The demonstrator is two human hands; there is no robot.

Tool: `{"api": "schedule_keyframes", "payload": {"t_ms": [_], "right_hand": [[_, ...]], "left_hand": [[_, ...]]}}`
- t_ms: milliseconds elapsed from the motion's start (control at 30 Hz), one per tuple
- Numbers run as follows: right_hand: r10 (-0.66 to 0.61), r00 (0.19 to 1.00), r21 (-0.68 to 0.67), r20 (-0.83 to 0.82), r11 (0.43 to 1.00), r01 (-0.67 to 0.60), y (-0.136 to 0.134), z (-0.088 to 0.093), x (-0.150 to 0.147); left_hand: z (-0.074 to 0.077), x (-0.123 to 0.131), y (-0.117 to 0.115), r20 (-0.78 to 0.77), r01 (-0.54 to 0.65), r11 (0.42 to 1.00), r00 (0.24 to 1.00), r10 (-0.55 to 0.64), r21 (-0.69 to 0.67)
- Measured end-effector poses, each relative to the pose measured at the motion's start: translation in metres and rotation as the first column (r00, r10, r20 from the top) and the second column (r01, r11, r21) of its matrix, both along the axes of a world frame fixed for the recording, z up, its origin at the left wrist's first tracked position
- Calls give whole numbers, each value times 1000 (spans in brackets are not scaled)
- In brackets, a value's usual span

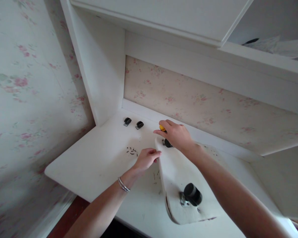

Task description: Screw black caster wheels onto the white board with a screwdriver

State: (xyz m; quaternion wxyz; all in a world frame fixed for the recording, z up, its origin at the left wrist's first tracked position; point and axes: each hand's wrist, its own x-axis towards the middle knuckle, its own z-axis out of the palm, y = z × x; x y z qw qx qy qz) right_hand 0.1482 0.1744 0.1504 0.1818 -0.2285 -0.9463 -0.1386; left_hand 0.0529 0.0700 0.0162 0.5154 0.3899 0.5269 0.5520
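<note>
My right hand (176, 134) is closed around a yellow-handled screwdriver (162, 128), most of it hidden by the fingers. It is above a black caster wheel (168, 143) at the far corner of a white board (178, 168). With thumb and fingers, my left hand (147, 158) grips the board's left edge. A second caster (192, 194), on a metal plate, stands at the board's near end. Small dark screws (132, 151) lie scattered left of my left hand. Whether the screwdriver's tip touches a screw cannot be seen.
The board lies on a white desk (89, 165). Two loose casters, one (127, 121) left of the other (139, 124), sit near the desk's back. A white shelf unit (164, 19) overhangs the work, and a side panel (101, 66) stands at left beside the flowered wall.
</note>
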Motion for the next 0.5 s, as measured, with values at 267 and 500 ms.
{"api": "schedule_keyframes", "payload": {"t_ms": [267, 500], "right_hand": [[-149, 928, 84, -341, 979, 188, 7, 46, 15], [-152, 863, -45, -482, 988, 149, -7, 48, 22]], "left_hand": [[9, 4, 6, 19, -14, 998, 1000, 15, -56], [7, 3, 3, 0, -62, 993, 998, 62, -103]]}}
